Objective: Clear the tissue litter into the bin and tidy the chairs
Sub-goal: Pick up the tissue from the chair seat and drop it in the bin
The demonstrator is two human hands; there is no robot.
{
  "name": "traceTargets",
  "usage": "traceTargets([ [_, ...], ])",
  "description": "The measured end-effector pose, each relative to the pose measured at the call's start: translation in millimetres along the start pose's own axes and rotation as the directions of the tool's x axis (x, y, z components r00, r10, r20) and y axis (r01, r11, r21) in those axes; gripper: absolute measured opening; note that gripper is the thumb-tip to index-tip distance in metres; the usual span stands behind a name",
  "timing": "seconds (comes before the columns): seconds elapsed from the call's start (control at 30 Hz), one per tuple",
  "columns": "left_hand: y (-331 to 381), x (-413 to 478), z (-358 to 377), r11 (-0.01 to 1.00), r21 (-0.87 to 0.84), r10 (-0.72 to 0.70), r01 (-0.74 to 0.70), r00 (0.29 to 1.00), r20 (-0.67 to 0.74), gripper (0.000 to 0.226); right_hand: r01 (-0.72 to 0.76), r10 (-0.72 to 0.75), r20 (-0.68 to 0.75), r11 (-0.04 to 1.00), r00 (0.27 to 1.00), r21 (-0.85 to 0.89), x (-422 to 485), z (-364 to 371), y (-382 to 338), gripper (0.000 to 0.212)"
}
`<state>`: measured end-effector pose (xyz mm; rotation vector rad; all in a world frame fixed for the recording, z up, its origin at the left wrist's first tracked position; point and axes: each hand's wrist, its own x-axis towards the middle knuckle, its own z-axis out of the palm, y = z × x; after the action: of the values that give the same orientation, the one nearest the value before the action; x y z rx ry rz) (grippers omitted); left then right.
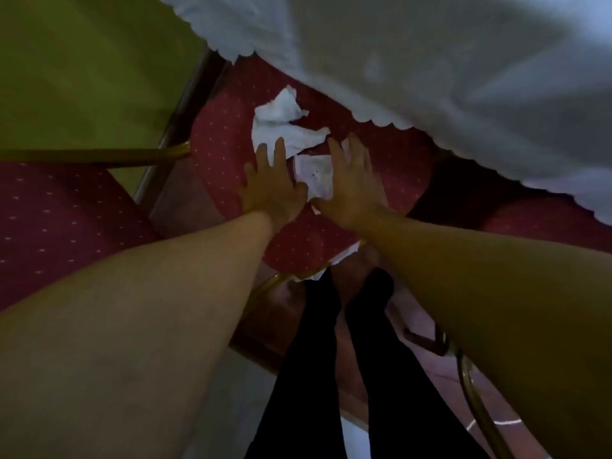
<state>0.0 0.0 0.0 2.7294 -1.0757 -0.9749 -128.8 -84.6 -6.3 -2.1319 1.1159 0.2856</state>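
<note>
From the head view, I look down at a red dotted chair seat (218,154) whose far edge is tucked under the hanging scalloped tablecloth (430,67).

My left hand (271,190) is palm down with its fingers straight and fanned. The fingertips lie on the near edge of the big crumpled tissue (284,124), which sits toward the far edge of the seat. Its long axis runs away from me, toward the tablecloth hem.

My right hand (354,187) is also flat and fanned, holding nothing. I cannot tell whether either palm presses the seat or only hovers over it.

Between my hands lies a smaller flat tissue piece (314,175), just touching both. Its long side points front to back on the seat. A tiny scrap (315,210) sits near my wrists.

Another red chair (49,223) with a gold frame stands to the left, and my dark trouser legs (308,359) are below.
</note>
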Motion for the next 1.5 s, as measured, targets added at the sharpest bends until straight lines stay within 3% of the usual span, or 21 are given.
traceTargets([
  [0.1,-9.4,10.4,10.9,0.997,-0.011,-0.071,0.071,0.997,0.02,0.092,0.007,-0.008,-0.018,0.999,1.0,-0.052,11.1,24.2,0.9,0.11],
  [0.23,-14.1,26.6,21.0,0.996,0.075,-0.043,0.047,0.998,-0.054,0.1,0.006,-0.018,-0.077,0.988,0.997,-0.154,15.0,38.0,-1.0,0.086],
  [0.3,-11.8,37.8,22.0,0.999,0.027,-0.016,0.019,0.995,-0.101,0.096,0.041,-0.058,-0.11,0.988,0.992,-0.148,17.3,40.4,1.6,0.072],
  [0.4,-4.4,53.6,19.9,0.996,-0.057,0.053,-0.062,0.988,-0.148,0.09,0.096,-0.098,-0.113,0.995,0.989,-0.03,20.3,46.3,3.1,0.055],
  [0.57,4.2,65.3,15.6,0.988,0.137,0.083,-0.069,0.992,-0.097,0.084,-0.013,0.051,-0.21,0.985,0.976,0.174,29.8,46.0,-1.5,0.042],
  [0.7,1.2,57.3,19.1,0.985,-0.018,0.169,-0.17,0.985,-0.04,0.06,-0.124,0.192,-0.245,0.955,0.95,0.268,32.6,43.5,-5.3,0.033],
  [0.8,-0.8,49.2,22.4,0.97,0.055,0.241,-0.235,0.955,-0.174,0.043,-0.132,0.209,-0.245,0.945,0.947,0.299,29.4,43.1,-0.6,0.031],
  [0.93,3.2,58.8,9.3,0.958,0.184,0.271,-0.22,0.905,-0.328,0.076,-0.131,0.202,-0.221,0.945,0.954,0.3,27.1,42.0,4.2,0.029],
  [1.0,5.2,70.0,3.6,0.94,0.264,0.292,-0.214,0.907,-0.305,0.09,-0.125,0.198,-0.22,0.944,0.955,0.307,27.4,43.1,5.8,0.03],
  [1.13,9.5,82.0,5.1,0.94,0.223,0.281,-0.259,0.957,-0.072,0.079,-0.115,0.182,-0.205,0.947,0.962,0.301,27.2,45.0,7.1,0.031],
  [1.3,24.6,56.6,32.6,0.957,0.08,0.283,-0.278,0.958,-0.051,0.048,-0.099,0.189,-0.245,0.936,0.951,0.338,13.5,42.2,15.9,0.026],
  [1.5,53.2,18.3,56.6,0.945,0.095,0.314,-0.314,0.949,0.017,0.045,-0.18,0.277,-0.238,0.915,0.931,0.362,-17.2,27.0,52.9,0.031],
])
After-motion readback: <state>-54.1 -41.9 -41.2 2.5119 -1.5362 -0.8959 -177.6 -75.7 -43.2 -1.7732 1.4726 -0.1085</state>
